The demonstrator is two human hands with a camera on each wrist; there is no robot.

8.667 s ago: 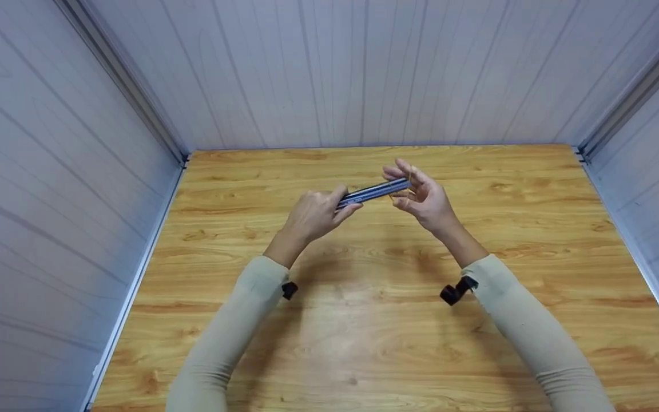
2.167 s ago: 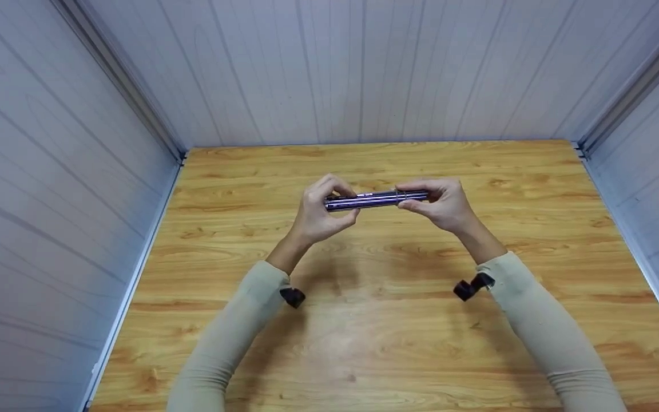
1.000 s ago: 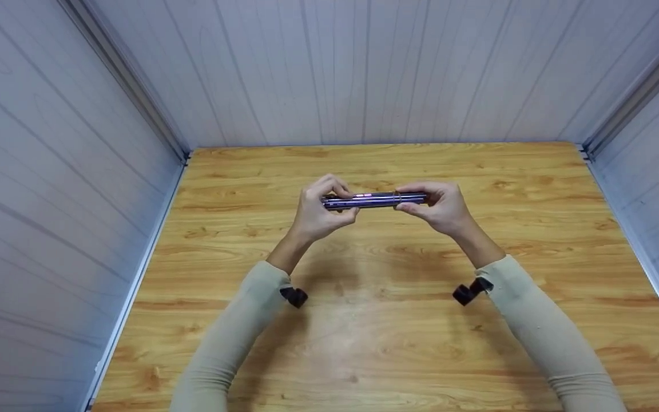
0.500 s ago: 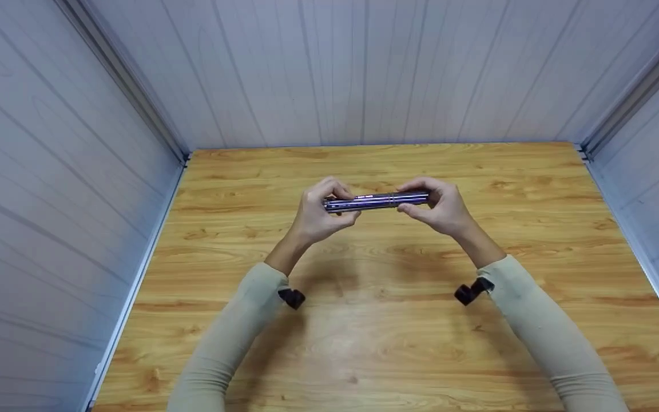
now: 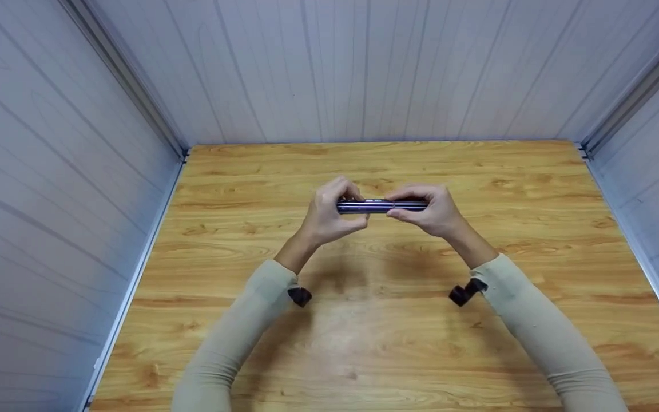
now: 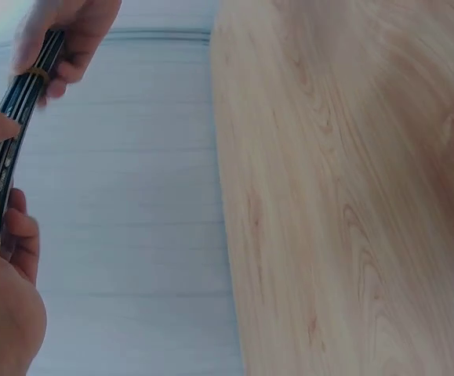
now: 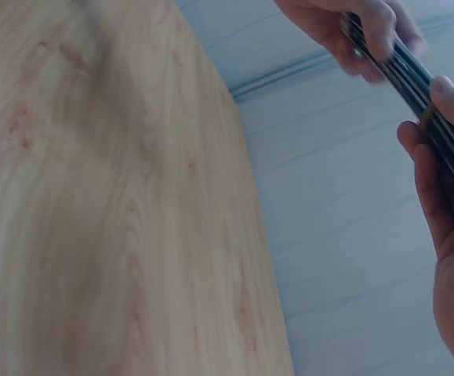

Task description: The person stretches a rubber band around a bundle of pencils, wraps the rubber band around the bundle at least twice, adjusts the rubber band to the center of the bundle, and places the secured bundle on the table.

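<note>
A bundle of dark, shiny pencils (image 5: 377,206) is held level above the table in the head view. My left hand (image 5: 329,213) grips its left end, thumb below and fingers above. At the other end my right hand (image 5: 437,213) pinches the pencils between thumb and fingers. A thin yellowish rubber band (image 6: 38,74) encircles the bundle, right by the right hand's fingertips. Small light lettering shows on the pencils (image 6: 9,149) in the left wrist view. The outer right end of the bundle is hidden in the right palm.
Beneath the hands lies a wood-grain table (image 5: 352,332). Pale panels stand around it: a back wall (image 5: 341,74), a left wall (image 5: 38,200) and a right wall (image 5: 655,171). A black wrist camera (image 5: 461,294) hangs from the right sleeve, another from the left.
Earlier, my right hand's spread fingers stretched the band at the bundle's end; now the band sits round the pencils and that hand grips them. Lately my left hand shifted slightly right.
</note>
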